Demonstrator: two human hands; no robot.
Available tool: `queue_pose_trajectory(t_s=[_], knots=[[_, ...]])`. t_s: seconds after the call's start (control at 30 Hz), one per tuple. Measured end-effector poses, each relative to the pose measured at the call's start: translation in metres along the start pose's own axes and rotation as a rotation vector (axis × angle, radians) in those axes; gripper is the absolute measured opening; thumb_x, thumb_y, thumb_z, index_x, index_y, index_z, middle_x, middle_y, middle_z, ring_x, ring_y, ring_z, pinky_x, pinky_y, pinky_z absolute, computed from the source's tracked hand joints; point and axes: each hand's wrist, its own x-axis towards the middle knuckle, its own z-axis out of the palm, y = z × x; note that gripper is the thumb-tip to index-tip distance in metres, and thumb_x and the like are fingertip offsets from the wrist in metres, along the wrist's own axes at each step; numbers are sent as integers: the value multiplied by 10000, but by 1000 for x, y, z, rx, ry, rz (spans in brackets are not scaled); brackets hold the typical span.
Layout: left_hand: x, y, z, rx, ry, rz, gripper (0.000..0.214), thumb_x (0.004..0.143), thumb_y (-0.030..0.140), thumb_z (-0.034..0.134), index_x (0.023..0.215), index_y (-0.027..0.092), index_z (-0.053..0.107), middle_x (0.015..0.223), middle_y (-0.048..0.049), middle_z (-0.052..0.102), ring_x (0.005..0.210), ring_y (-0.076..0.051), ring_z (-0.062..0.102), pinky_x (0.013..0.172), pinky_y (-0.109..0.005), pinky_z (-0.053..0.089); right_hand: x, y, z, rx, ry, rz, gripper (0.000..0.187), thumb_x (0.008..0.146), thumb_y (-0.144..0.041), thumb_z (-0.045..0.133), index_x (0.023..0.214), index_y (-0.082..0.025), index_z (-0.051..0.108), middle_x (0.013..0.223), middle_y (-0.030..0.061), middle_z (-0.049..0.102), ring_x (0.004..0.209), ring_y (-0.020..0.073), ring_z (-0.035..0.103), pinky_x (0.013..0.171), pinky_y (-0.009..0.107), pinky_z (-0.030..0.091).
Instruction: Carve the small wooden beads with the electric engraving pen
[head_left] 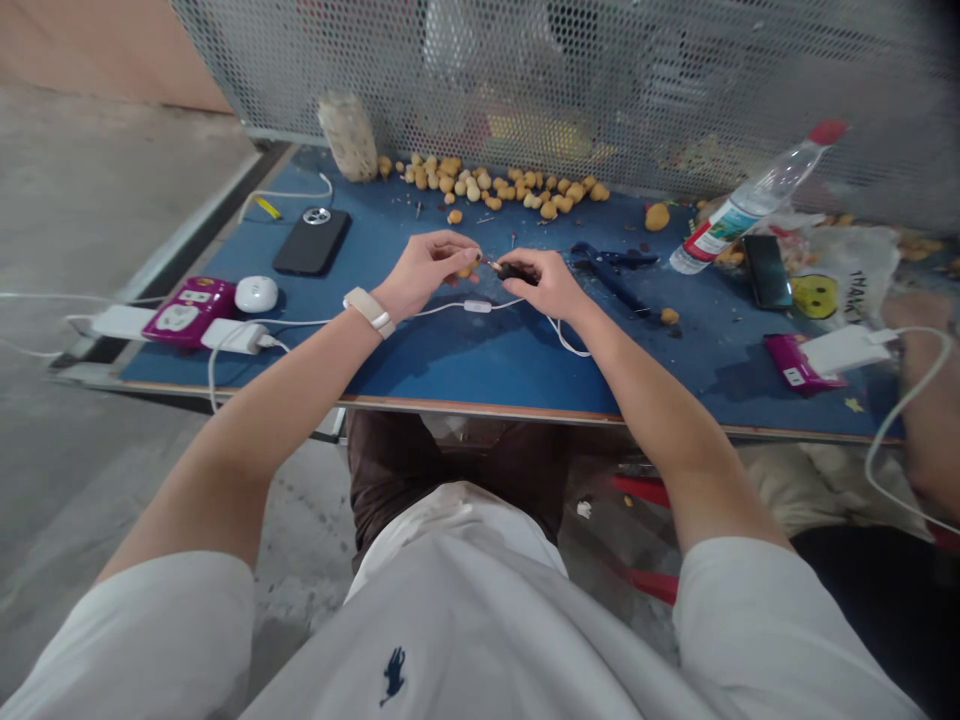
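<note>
My left hand [435, 268], with a pale band on its wrist, is closed in a pinch. What its fingertips hold is too small to make out. Yellowish round pieces [469, 270] show just under those fingers; whether they are held or lie on the table I cannot tell. My right hand [551, 285] is wrapped round a black-handled tool [511, 272]. The tool's thin metal tip points left and meets my left fingertips. A white cord with an inline switch [478, 306] runs beneath both hands. Blue-handled pliers [611, 275] lie to the right of my right hand.
Several tan balls [491, 185] line the mesh panel [480, 80] behind the blue table [465, 365]. A jar [349, 140], phone [313, 242] and purple socket block [191, 308] stand left. A tilted bottle [750, 205] and another person's arm [930, 400] are right.
</note>
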Motion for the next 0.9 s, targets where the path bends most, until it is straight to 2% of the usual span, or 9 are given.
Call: queue_pose_trajectory(t_s=[0.23, 0.43, 0.5, 0.67, 0.77, 0.9], knots=[[-3, 4, 2, -57, -26, -54, 290, 1157, 384, 1043, 1127, 171, 848, 1113, -106, 961, 968, -183, 948, 817, -243, 675, -1, -3, 0, 18, 8, 1, 367, 1072, -544, 780, 1311, -293, 900, 1082, 91, 870, 907, 318, 753, 921, 541, 676], [1, -3, 0, -23, 16, 57, 307, 1061, 384, 1132, 1074, 167, 916, 1023, -79, 953, 911, -158, 859, 916, -283, 685, 1, 1, 2, 52, 42, 4, 397, 1083, -605, 815, 1330, -306, 901, 1008, 59, 803, 886, 301, 728, 900, 529, 708], [2, -5, -1, -21, 29, 71, 300, 1052, 395, 1138, 1090, 174, 938, 1019, -77, 950, 873, -146, 825, 887, -273, 672, 1, 2, 4, 73, 48, 13, 401, 1093, -623, 820, 1340, -318, 902, 1008, 60, 797, 870, 298, 724, 899, 539, 723], [3, -2, -3, 7, 49, 42, 268, 1132, 433, 1064, 1174, 202, 934, 986, -55, 921, 693, -104, 746, 648, -230, 534, 1, 3, 4, 143, 63, 57, 424, 1083, -649, 845, 1344, -322, 909, 1010, 73, 813, 833, 301, 742, 886, 568, 763], [3, 3, -4, -15, 77, 39, 320, 1145, 483, 1051, 1194, 209, 893, 1034, -56, 930, 720, -109, 802, 655, -220, 558, 1, 1, 4, 138, 52, 61, 441, 1061, -664, 860, 1329, -318, 914, 1026, 80, 826, 889, 320, 778, 924, 580, 772], [1, 7, -3, -71, 16, -3, 330, 1136, 455, 1065, 1191, 207, 853, 1023, -40, 934, 741, -114, 851, 661, -199, 580, 0, -5, 4, 158, 47, 43, 467, 1037, -674, 856, 1300, -292, 914, 1124, 111, 874, 1059, 365, 844, 986, 582, 772]])
